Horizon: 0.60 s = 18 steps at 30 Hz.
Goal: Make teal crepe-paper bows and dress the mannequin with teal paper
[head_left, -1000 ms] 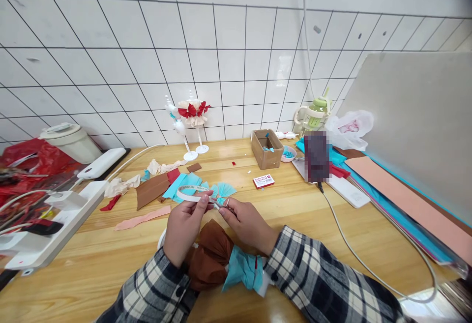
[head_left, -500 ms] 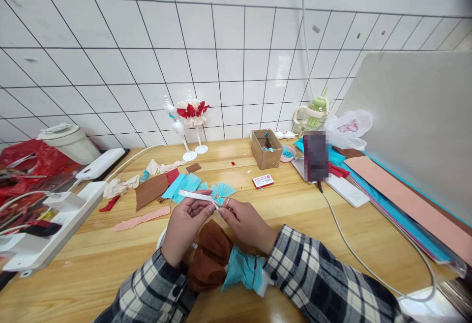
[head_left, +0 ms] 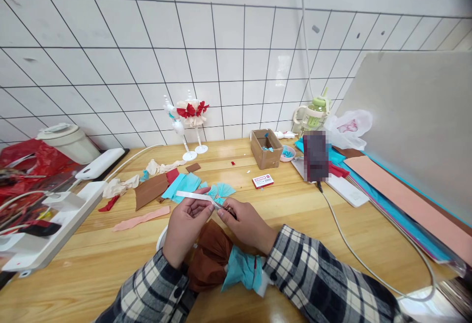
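Observation:
My left hand (head_left: pixel 189 225) is closed around a narrow white strip (head_left: pixel 193 195), whose flat end sticks out over the fingers to the left. My right hand (head_left: pixel 244 220) pinches at the strip's other end, the two thumbs nearly meeting. Something thin and dark shows by the right fingers, too small to name. Beneath the hands lies a gathered brown crepe-paper dress (head_left: pixel 210 264) with a blue crepe-paper piece (head_left: pixel 241 269) on it, partly hidden by the right sleeve. A pleated blue paper fan (head_left: pixel 223 191) rests just beyond the fingertips.
Paper scraps, brown (head_left: pixel 151 191) and pink (head_left: pixel 142 219) among them, lie at left near a white power strip (head_left: pixel 73 220). Two small white mannequins (head_left: pixel 190 156), a cardboard box (head_left: pixel 266 158) and a staple box (head_left: pixel 263 181) stand farther back. A phone (head_left: pixel 316 157) and cable (head_left: pixel 342 247) are at right.
The strip's free end has shifted slightly left and down. My right fingers have curled a little, and both hands stay in nearly the same place.

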Tool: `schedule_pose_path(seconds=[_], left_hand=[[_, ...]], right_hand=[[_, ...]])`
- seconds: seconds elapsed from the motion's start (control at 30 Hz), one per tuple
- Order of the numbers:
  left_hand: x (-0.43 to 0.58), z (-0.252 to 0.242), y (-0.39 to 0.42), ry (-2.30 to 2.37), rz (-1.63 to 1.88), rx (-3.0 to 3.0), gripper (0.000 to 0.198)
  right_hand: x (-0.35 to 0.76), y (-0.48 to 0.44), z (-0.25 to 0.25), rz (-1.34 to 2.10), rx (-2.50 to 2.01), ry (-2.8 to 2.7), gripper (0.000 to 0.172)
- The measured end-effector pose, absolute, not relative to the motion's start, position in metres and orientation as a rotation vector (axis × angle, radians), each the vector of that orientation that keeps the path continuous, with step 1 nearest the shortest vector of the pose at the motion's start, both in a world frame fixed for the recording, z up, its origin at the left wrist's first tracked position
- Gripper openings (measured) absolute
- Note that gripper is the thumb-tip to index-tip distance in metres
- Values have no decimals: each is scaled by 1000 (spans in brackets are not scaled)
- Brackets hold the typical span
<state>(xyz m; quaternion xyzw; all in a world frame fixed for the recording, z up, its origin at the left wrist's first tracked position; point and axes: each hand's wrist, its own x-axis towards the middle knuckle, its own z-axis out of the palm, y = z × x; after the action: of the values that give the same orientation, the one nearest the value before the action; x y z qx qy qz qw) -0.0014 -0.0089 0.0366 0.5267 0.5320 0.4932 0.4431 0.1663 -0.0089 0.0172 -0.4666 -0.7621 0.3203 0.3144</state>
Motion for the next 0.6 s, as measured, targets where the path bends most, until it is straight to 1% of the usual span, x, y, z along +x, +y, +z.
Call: schedule_pose_path(seconds=[0.27,0.6], left_hand=[[4,36,-13,1280,1179,1348,51],[6,33,-14,1260,1227,1338,56]], right_hand=[[166,-8,15,875,-1205,-1983,21],[164,-10,16,886,-1190,-1959,21]])
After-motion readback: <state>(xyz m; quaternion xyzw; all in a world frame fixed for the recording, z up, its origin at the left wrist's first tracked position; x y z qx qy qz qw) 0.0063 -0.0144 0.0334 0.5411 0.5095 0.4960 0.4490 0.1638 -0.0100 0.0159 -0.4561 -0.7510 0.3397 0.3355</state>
